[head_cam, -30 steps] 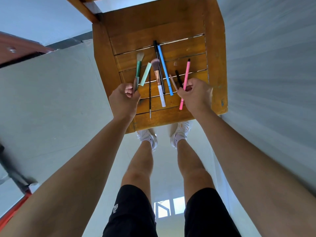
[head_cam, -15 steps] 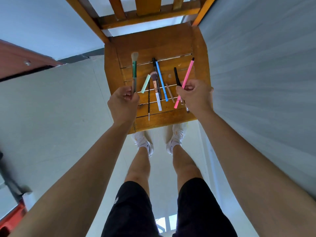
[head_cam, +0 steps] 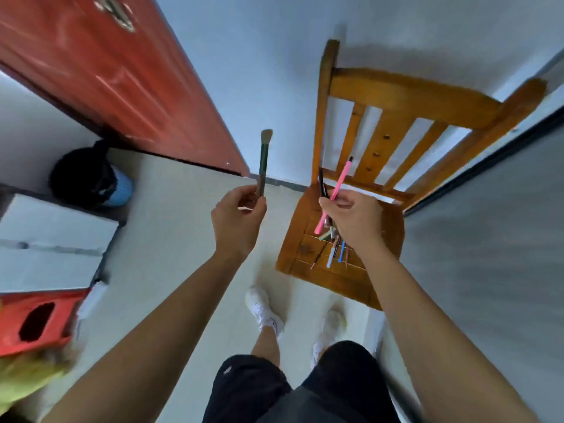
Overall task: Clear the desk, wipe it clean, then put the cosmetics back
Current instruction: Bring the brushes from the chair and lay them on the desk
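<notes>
Above the wooden chair (head_cam: 341, 279), both hands were up and full.
Left hand (head_cam: 236, 219) pinched a green brush (head_cam: 263, 161) upright over the floor; right hand (head_cam: 354, 219) clutched a pink pen (head_cam: 337, 190) and black pencil (head_cam: 322, 186). More cosmetics (head_cam: 332, 254) lay on the seat below.

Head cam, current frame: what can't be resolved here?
- Cosmetics left on the chair seat: partly behind the right hand; count unclear.
- Pink pen and black pen: lower ends hidden in that hand.
- Green brush in the left hand: handle end covered by fingers.
- Red door, red box: motion-blurred, cut by frame edges.
- Desk: not in view.
</notes>
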The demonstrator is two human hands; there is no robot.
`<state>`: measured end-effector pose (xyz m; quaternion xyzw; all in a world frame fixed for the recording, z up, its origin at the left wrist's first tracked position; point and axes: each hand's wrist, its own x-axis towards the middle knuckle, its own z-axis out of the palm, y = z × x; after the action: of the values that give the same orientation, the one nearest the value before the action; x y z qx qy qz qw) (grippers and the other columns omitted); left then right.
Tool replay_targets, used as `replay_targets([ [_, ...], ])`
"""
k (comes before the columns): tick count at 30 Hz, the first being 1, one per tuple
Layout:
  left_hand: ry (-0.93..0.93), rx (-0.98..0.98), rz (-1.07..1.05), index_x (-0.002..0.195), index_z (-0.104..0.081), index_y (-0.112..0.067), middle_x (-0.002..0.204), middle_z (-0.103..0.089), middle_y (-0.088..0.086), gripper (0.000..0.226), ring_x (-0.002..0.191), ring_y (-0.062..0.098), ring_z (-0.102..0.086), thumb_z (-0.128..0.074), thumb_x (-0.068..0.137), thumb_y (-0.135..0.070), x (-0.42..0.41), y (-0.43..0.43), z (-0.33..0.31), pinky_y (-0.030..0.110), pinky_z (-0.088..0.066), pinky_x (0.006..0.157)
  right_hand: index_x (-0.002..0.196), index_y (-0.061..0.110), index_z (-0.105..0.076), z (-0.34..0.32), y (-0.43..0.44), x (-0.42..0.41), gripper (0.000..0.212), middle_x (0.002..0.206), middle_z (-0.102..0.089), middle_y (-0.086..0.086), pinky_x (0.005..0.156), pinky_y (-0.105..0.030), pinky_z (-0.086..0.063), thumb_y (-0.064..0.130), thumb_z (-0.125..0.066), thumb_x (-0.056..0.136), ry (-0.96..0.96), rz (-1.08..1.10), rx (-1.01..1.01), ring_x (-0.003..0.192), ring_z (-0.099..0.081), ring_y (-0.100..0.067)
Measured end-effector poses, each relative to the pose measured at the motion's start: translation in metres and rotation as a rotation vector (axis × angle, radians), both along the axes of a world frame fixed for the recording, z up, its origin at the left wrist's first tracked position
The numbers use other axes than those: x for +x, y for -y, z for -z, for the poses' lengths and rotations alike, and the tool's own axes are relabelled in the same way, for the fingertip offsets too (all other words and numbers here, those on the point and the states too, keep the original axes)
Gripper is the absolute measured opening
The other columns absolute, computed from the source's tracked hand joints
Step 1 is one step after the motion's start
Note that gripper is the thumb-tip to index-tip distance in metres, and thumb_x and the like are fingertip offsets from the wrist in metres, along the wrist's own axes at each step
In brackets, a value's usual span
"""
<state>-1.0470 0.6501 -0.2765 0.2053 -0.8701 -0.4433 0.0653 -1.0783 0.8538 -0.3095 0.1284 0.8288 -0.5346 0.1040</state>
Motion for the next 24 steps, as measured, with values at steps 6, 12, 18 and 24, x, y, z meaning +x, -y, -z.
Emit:
replay_targets([
  [6,-0.137,0.047,-0.274,0.105,-0.072,-0.021,0.086,-0.069,-0.014,0.018,0.075,-0.001,-0.063,-0.072,0.087,-0.019,0.077,0.075,-0.080,0.008,-0.049,0.063,0.090,0.020,-0.079,-0.091,0.083,0.007,0.012,0.073,-0.074,0.016,0.072,-0.027,-0.059,0.031,-0.076,0.086,-0.190,-0.341,-0.019,0.066,-0.070,0.000],
  [12,-0.304,0.049,-0.498,0.102,-0.072,-0.021,0.082,-0.068,-0.015,0.015,0.068,-0.005,-0.062,-0.073,0.087,-0.019,0.174,0.174,-0.133,0.005,-0.044,0.058,0.073,0.019,-0.074,-0.164,0.213,0.058,0.018,0.063,-0.070,0.009,0.058,-0.012,-0.045,0.032,-0.075,0.084,-0.395,-0.550,-0.049,0.061,-0.065,-0.003],
  [18,-0.466,-0.039,-0.743,0.097,-0.072,-0.021,0.073,-0.066,-0.018,0.013,0.061,-0.007,-0.061,-0.074,0.085,-0.015,0.329,0.312,-0.175,0.004,-0.042,0.054,0.069,0.019,-0.070,-0.208,0.394,0.175,0.016,0.055,-0.064,0.010,0.055,-0.021,-0.043,0.023,-0.077,0.083,-0.483,-0.776,-0.165,0.054,-0.062,-0.008],
  [24,-0.494,-0.168,-0.944,0.090,-0.069,-0.041,0.072,-0.068,-0.023,0.018,0.069,-0.003,-0.065,-0.075,0.083,-0.026,0.484,0.435,-0.199,0.007,-0.045,0.061,0.070,0.022,-0.073,-0.221,0.556,0.303,0.014,0.060,-0.067,0.021,0.056,-0.007,-0.039,0.025,-0.078,0.082,-0.562,-1.023,-0.218,0.059,-0.061,0.007],
])
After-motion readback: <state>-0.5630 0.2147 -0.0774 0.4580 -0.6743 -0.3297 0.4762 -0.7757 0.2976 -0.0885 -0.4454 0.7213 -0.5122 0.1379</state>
